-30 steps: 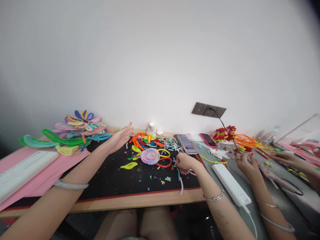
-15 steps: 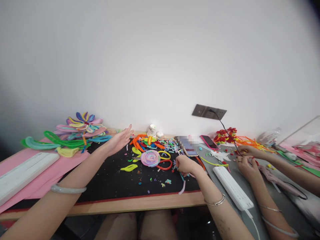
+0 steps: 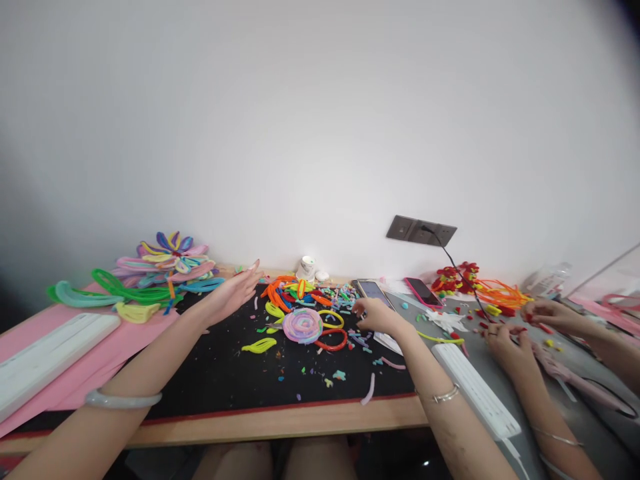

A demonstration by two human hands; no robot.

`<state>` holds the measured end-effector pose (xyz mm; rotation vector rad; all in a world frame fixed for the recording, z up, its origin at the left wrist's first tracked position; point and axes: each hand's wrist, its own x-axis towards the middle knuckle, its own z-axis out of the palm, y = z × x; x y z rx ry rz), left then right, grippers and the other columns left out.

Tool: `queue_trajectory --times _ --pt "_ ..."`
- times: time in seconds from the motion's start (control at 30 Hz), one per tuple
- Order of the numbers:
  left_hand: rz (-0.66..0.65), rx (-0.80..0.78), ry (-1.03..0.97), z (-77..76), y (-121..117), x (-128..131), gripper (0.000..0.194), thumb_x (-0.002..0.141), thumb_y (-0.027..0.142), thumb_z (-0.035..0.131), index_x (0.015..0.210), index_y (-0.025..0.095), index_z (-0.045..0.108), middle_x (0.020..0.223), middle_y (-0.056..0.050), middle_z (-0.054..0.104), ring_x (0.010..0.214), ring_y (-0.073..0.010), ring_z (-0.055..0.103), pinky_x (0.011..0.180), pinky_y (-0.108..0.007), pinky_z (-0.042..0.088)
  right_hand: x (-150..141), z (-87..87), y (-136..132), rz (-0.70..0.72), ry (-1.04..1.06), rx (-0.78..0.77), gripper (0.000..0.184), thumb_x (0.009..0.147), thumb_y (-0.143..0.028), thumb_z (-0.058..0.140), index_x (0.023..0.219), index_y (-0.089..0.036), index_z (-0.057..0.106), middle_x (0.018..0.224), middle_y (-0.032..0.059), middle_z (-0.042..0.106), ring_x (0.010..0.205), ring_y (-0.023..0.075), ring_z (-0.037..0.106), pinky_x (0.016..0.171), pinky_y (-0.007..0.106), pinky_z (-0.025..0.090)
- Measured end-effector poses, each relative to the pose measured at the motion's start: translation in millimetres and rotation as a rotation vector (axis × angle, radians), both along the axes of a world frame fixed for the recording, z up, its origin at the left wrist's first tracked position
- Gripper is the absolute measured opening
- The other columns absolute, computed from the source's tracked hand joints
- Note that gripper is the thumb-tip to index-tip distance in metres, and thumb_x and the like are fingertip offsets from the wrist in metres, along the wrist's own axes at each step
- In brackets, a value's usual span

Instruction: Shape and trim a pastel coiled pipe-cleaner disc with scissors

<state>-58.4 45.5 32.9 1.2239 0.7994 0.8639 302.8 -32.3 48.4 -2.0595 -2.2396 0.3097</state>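
Note:
My left hand (image 3: 233,293) is held out above the black mat (image 3: 215,373), its fingers stretched and nothing in it. It is nearest to blue pipe-cleaner loops (image 3: 203,285). My right hand (image 3: 379,316) hovers over small cut pipe-cleaner pieces, fingers loosely bent and apart, with nothing seen in them. Just behind it lies a phone (image 3: 373,289); a flat white thing (image 3: 388,343) shows partly under the wrist. To its left are a pastel spiral disc (image 3: 303,325), a red loop (image 3: 334,347), a yellow loop (image 3: 342,317) and a lime petal shape (image 3: 260,345).
A co-worker's hands (image 3: 510,347) handle small red pieces at the right. White power strips (image 3: 477,390) lie on both sides. A pastel flower (image 3: 175,253) and green loops (image 3: 125,290) sit at left. A paper cup (image 3: 307,268) stands by the wall; a pink-cased phone (image 3: 423,292) lies further right.
My right hand has lifted off the scraps and its fingers have loosened; a lilac strip near it now lies on the mat. My left hand stays outstretched. The co-worker's hands have moved apart.

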Motion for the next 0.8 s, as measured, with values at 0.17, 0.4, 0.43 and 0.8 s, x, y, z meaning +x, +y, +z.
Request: queue_trajectory --times 0.17,0.4,0.43,0.8 --pt "-0.037 -0.045 -0.033 -1.8 0 4 0.073 0.09 0.056 0.038 0.151 0.033 0.007 0.158 -0.002 0.022 0.145 -0.018 0.018 0.118 -0.038 0.019 -9 -21.8 -17 0.102 -0.02 -0.05 0.036 0.061 0.003 0.057 0.089 -0.015 0.069 0.083 0.004 0.069 0.074 0.0134 0.06 0.06 0.018 0.036" --pt "-0.064 -0.05 -0.007 -2.0 0 7 0.068 0.091 0.056 0.034 0.15 0.036 0.009 0.156 -0.003 0.028 0.143 -0.0173 0.022 0.117 -0.04 0.022 -1 -1.1 19 0.037 -0.041 0.031 0.031 0.065 0.002 0.053 0.082 -0.013 0.073 0.081 0.0065 0.071 0.076 0.0161 0.063 0.066 0.02 0.041" --pt "-0.058 -0.056 -0.01 -0.2 -1 7 0.069 0.091 0.056 0.035 0.151 0.035 0.009 0.156 -0.003 0.027 0.144 -0.0172 0.022 0.116 -0.039 0.022 1 4.5 25 0.011 -0.045 0.068 0.033 0.068 0.001 0.05 0.088 -0.012 0.073 0.087 0.0084 0.072 0.08 0.0174 0.063 0.07 0.022 0.041" --pt "-0.072 -0.088 -0.061 -2.0 -5 -8 0.065 0.091 0.05 0.039 0.149 0.036 0.013 0.156 -0.001 0.027 0.144 -0.0171 0.02 0.118 -0.038 0.017 -4 7.3 -10 0.041 -0.036 -0.08 0.025 0.064 -0.009 0.066 0.087 -0.016 0.071 0.084 0.005 0.07 0.075 0.0174 0.062 0.063 0.021 0.041"
